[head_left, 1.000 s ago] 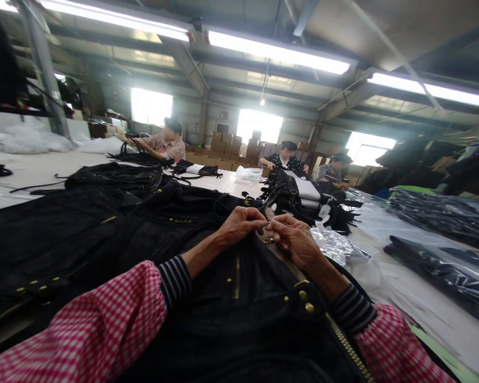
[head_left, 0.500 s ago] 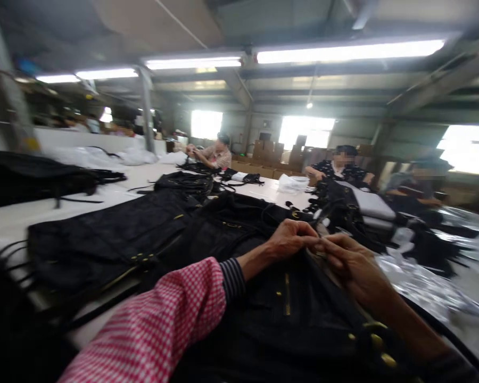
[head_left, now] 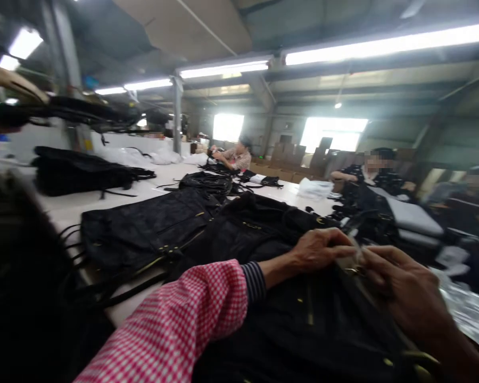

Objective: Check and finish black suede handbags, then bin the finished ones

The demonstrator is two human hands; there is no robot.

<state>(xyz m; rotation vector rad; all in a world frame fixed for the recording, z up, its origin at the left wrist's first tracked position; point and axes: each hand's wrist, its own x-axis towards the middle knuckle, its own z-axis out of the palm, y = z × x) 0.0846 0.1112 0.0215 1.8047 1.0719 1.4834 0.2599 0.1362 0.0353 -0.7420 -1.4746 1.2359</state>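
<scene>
At our far left, a co-worker's bare hand point(head_left: 19, 85) reaches in above a slumped black fabric bag point(head_left: 80, 170) lying on the white, flat-topped surface point(head_left: 66, 210). Right of that, a flat black fabric bag with gold-coloured studs and zip point(head_left: 139, 223) lies near the edge, dark straps trailing beside it. Next comes our left sleeve of pink-and-white checked cloth with a striped cuff point(head_left: 207, 298), crossing in front of the large, soft black fabric bag with gold-coloured fittings point(head_left: 299, 340), which sits right before us on the surface. It looks limp and matte, with shallow folds, a short gold zip point(head_left: 310, 306) on its upward face and a pale beige edging along its right side. Its long axis seems to run away from us, the far part leaning slightly left; the zip points away likewise, and the edging slants from lower right to upper left. The near end leaves our view, and where the far end stops among the black fabric we cannot tell. Our left hand point(head_left: 317, 251) pinches the edging between thumb and fingers; our right hand point(head_left: 403, 290), somewhat blurred, is curled with its fingertips closed on that edging, just beside a small gold metal fitting point(head_left: 352, 270). Farther right lies crinkled clear plastic point(head_left: 469, 314).
</scene>
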